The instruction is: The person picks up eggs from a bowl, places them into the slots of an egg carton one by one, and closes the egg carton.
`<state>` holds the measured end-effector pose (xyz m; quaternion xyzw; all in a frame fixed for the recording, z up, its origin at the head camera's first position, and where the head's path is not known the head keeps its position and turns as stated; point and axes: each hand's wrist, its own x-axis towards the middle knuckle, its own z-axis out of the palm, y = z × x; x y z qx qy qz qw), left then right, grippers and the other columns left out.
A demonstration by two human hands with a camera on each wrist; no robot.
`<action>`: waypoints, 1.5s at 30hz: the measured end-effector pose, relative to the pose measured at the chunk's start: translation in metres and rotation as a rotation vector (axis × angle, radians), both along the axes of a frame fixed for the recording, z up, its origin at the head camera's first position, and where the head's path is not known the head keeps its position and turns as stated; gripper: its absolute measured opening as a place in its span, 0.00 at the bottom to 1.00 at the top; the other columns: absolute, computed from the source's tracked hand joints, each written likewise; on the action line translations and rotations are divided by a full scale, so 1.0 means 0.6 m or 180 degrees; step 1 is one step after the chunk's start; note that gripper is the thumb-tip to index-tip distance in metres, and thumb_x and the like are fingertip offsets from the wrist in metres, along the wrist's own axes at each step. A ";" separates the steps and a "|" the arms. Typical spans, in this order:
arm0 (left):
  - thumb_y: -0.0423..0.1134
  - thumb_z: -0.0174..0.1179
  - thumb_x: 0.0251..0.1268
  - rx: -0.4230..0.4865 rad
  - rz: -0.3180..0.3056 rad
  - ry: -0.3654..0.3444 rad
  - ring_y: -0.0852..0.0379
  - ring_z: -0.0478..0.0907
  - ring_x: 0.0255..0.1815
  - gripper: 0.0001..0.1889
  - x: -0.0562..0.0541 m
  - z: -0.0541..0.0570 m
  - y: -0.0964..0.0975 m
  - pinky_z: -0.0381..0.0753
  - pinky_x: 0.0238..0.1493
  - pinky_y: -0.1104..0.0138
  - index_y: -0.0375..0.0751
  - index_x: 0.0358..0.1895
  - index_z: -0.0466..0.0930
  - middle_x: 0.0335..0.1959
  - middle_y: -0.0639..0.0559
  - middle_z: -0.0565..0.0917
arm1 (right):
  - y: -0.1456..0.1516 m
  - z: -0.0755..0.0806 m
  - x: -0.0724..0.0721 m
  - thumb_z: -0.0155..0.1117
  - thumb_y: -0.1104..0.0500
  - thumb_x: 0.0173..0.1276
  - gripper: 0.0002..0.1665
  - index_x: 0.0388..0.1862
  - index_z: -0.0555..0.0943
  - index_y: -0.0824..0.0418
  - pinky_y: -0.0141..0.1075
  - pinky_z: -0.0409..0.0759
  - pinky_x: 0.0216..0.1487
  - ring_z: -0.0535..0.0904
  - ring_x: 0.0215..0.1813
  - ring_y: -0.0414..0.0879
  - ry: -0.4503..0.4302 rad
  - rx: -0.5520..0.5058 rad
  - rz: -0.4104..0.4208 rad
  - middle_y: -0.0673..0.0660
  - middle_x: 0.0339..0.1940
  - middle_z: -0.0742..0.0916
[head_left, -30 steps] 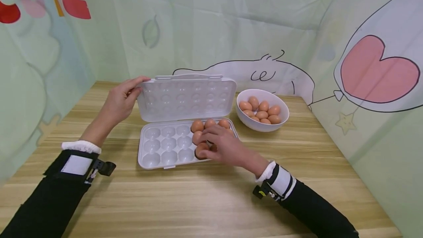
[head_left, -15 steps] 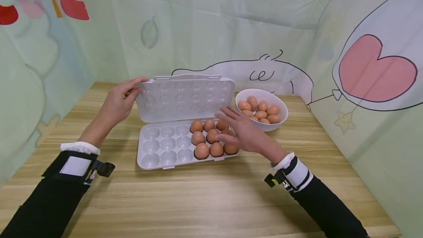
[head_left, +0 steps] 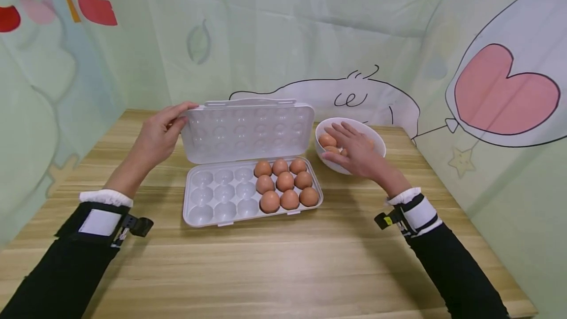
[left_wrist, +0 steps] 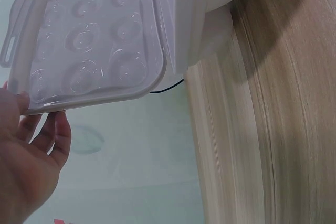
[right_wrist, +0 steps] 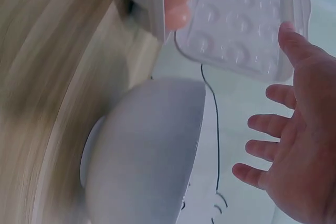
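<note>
Under the right fingers (head_left: 343, 136), some eggs (head_left: 328, 140) in the bowl (head_left: 325, 158) are hidden, their count unclear. The right wrist view cuts off the bowl, left of those fingers; the left wrist view crops the lid (left_wrist: 84, 40) above the left fingers (left_wrist: 62, 134).

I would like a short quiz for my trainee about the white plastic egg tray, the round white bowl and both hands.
1. How many brown oval eggs sit in the white plastic egg tray?
2. True or false: the left hand pinches a corner of the raised, whitish translucent plastic lid.
3. Where is the right hand? A) over the round white bowl; B) over the tray; C) on the lid.
Key: 1. nine; 2. true; 3. A.
</note>
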<state>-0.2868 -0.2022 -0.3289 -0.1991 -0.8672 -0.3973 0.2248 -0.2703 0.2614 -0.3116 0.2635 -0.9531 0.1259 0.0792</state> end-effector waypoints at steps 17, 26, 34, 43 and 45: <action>0.32 0.49 0.84 0.0052 0.0020 -0.0071 0.49 0.75 0.47 0.20 0.002 0.000 -0.003 0.69 0.42 0.81 0.46 0.71 0.77 0.67 0.41 0.79 | 0.093 0.001 -0.041 0.58 0.37 0.78 0.46 0.82 0.62 0.63 0.66 0.52 0.76 0.49 0.82 0.69 -0.0473 -0.0045 -0.0661 0.71 0.82 0.61; 0.32 0.48 0.84 0.0042 -0.0009 -0.0067 0.49 0.73 0.45 0.20 0.004 0.001 -0.002 0.69 0.40 0.80 0.44 0.72 0.76 0.67 0.41 0.79 | 0.107 -0.002 -0.060 0.64 0.54 0.77 0.34 0.74 0.71 0.69 0.56 0.75 0.61 0.77 0.57 0.64 -0.0629 0.0128 -0.0594 0.71 0.63 0.81; 0.32 0.48 0.84 0.0050 -0.0025 -0.0045 0.48 0.74 0.46 0.20 0.001 0.003 0.000 0.69 0.41 0.80 0.44 0.71 0.76 0.66 0.40 0.79 | 0.108 -0.004 -0.070 0.62 0.63 0.70 0.16 0.54 0.82 0.68 0.40 0.70 0.35 0.75 0.32 0.49 -0.0930 0.0289 -0.0599 0.55 0.27 0.80; 0.31 0.48 0.83 0.0064 -0.0029 -0.0027 0.50 0.72 0.45 0.20 0.000 0.000 0.001 0.69 0.41 0.79 0.44 0.71 0.77 0.64 0.40 0.80 | 0.105 -0.011 -0.079 0.61 0.66 0.69 0.06 0.39 0.84 0.66 0.39 0.70 0.35 0.75 0.31 0.49 -0.0968 0.0511 -0.0534 0.54 0.25 0.80; 0.31 0.48 0.83 0.0058 -0.0025 -0.0038 0.49 0.72 0.45 0.20 0.000 -0.001 0.001 0.69 0.41 0.79 0.44 0.71 0.77 0.64 0.40 0.80 | 0.104 -0.013 -0.081 0.59 0.66 0.70 0.07 0.39 0.85 0.65 0.39 0.71 0.37 0.76 0.32 0.49 -0.1044 0.0557 -0.0569 0.54 0.26 0.80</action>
